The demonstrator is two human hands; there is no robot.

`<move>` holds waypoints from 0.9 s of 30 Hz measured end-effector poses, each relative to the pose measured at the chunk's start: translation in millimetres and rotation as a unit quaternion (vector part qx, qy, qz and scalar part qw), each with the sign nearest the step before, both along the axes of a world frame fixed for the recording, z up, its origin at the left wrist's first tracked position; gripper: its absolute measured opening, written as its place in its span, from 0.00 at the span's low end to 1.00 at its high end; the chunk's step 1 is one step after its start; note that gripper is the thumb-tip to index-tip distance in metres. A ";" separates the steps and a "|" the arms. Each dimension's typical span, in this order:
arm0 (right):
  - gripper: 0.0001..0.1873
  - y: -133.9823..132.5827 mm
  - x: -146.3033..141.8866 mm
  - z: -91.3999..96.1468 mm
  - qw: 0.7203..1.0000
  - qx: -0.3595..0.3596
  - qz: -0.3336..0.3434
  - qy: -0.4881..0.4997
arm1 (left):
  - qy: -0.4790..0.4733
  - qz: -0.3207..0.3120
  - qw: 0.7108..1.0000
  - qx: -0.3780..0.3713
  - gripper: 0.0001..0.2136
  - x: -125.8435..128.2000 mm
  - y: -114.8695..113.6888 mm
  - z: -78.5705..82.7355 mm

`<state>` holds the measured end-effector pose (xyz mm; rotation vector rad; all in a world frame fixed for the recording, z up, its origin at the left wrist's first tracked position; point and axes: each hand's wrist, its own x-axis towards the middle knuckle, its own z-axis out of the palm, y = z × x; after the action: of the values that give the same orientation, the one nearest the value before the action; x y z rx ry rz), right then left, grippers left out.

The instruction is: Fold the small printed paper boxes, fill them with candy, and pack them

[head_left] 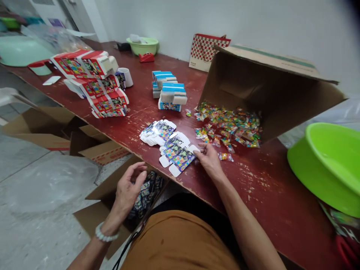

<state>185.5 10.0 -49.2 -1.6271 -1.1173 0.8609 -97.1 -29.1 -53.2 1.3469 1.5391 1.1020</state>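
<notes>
Pinching a white flap of the flat carton, the right hand's fingers are resting at its three o'clock on the red counter. Its glossy purple-blue panels are showing bright multicoloured pictures, while wrapped candies are lying at two o'clock. At eight o'clock, the left hand is hovering, its fingers curling loosely, apart from the thumb.

A checkered paper bag stands on a worn red desk beside a white wall, with 1 pale green basin and 1 red tape dispenser to its left. At right is 1 bright green basin; at left, clear plastic lies on a tiled floor.
</notes>
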 end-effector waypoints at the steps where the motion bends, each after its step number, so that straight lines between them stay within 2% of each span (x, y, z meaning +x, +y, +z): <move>1: 0.20 -4.0 2.5 5.1 0.998 0.012 0.007 0.058 | 0.016 -0.015 0.999 0.035 0.21 11.8 1.7 10.6; 3: 0.20 -15.1 4.9 21.8 0.990 0.022 0.040 0.132 | 0.014 -0.061 0.996 0.056 0.22 35.1 5.5 33.0; 4: 0.19 -21.5 4.6 32.0 0.986 0.027 0.063 0.155 | -0.028 -0.107 0.993 0.034 0.23 45.4 7.2 43.1; 5: 0.19 -27.9 3.2 42.2 0.980 0.032 0.089 0.176 | -0.093 -0.179 0.979 -0.018 0.23 54.3 8.6 51.6; 6: 0.18 -33.9 1.0 51.6 0.975 0.039 0.116 0.187 | -0.166 -0.261 0.947 -0.089 0.23 61.8 9.3 58.0; 8: 0.15 -43.1 -5.0 65.2 0.968 0.052 0.165 0.181 | -0.285 -0.403 0.837 -0.236 0.22 72.3 8.2 64.0; 9: 0.14 -46.0 -8.1 68.9 0.966 0.059 0.182 0.173 | -0.323 -0.445 0.783 -0.292 0.22 75.5 6.5 64.1; 10: 0.13 -47.9 -10.9 70.5 0.964 0.065 0.194 0.167 | -0.349 -0.465 0.744 -0.328 0.22 77.6 4.3 62.8; 11: 0.12 -48.9 -13.3 70.6 0.963 0.070 0.201 0.163 | -0.366 -0.468 0.728 -0.342 0.22 78.8 1.9 60.7; 13: 0.11 -49.7 -16.9 68.0 0.963 0.071 0.204 0.162 | -0.378 -0.445 0.742 -0.329 0.22 80.1 -2.6 56.4; 16: 0.13 -52.1 -21.1 63.8 0.957 0.063 0.200 0.200 | -0.357 -0.386 0.801 -0.286 0.16 82.8 -6.8 54.1; 20: 0.26 -61.1 -28.2 59.1 0.930 0.049 0.204 0.303 | -0.309 -0.293 0.876 -0.226 0.11 89.9 -7.8 56.0; 22: 0.25 -65.3 -31.9 54.4 0.913 0.006 0.231 0.337 | -0.291 -0.270 0.895 -0.202 0.11 93.3 -6.6 54.6; 24: 0.18 -67.0 -34.6 49.0 0.910 -0.032 0.232 0.342 | -0.283 -0.262 0.903 -0.187 0.11 95.5 -4.9 51.4; 27: 0.15 -64.2 -35.1 44.0 0.942 -0.009 0.151 0.299 | -0.255 -0.255 0.919 -0.161 0.15 96.5 -3.9 47.0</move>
<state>150.4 -54.2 -5.2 -1.0930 -0.9239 1.4503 -0.6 -33.0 -6.1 1.0365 0.8660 0.7441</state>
